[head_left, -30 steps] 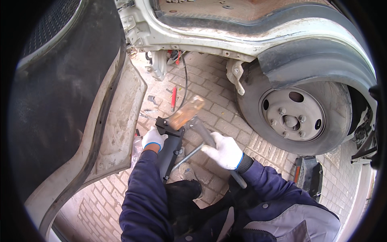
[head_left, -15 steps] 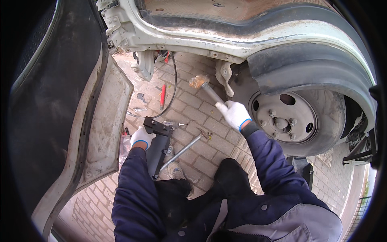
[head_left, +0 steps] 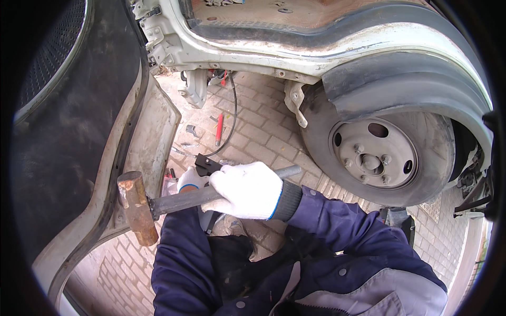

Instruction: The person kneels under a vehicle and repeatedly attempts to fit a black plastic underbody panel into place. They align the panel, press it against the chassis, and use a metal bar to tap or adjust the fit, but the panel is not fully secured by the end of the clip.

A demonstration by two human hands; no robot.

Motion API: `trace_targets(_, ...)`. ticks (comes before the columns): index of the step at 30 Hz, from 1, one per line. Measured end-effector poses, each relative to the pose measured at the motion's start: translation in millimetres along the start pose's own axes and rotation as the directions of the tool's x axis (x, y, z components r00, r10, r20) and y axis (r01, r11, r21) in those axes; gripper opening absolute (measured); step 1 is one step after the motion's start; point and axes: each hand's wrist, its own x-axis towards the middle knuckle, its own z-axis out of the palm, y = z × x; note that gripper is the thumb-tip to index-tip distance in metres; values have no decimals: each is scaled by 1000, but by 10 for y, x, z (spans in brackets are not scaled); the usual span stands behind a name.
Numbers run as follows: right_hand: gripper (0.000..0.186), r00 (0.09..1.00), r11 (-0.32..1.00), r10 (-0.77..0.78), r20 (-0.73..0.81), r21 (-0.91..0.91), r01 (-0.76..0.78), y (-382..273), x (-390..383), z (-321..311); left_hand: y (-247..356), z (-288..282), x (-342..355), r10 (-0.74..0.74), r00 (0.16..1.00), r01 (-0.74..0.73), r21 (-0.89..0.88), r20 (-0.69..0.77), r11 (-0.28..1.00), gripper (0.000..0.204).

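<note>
My right hand (head_left: 250, 190), in a white glove with a blue cuff edge, grips the grey handle of a hammer (head_left: 138, 208). The hammer lies across my front, its rusty brown head to the left above my left forearm. Behind the handle, my left hand (head_left: 191, 180), gloved too, holds the upper end of a long black part (head_left: 207, 165). Most of that part and the left fingers are covered by my right hand and the hammer handle. On the paving beyond lie a red-handled tool (head_left: 219, 129) and a small dark piece (head_left: 192, 130).
A vehicle's open door (head_left: 79, 131) stands close on the left. Ahead runs the white door sill (head_left: 253, 55), with a wheel (head_left: 371, 158) under a black arch at right. A black cable (head_left: 235, 116) curves over the brick paving. My shoe (head_left: 233, 226) is below my hands.
My right hand has swung the hammer from the far right in towards me and leftward; its head now points left. My left hand stays by the black part, now partly covered.
</note>
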Motion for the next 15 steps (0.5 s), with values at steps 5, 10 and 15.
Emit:
trace_targets(5,57,732,722,679,58,-233,-652,806,-366,-330,102,-121,-217,54,998,-49,111,-38,993,75)
trace_targets(10,65,623,670,740,251,-199,-715,954,-658,41,5,-102,-209,33,997,-26,96,-71,995,70)
trace_targets(15,62,614,689,591,523,69,-722,335,-686,912,-382,1,-46,393,919,-356,405,-8,842,42)
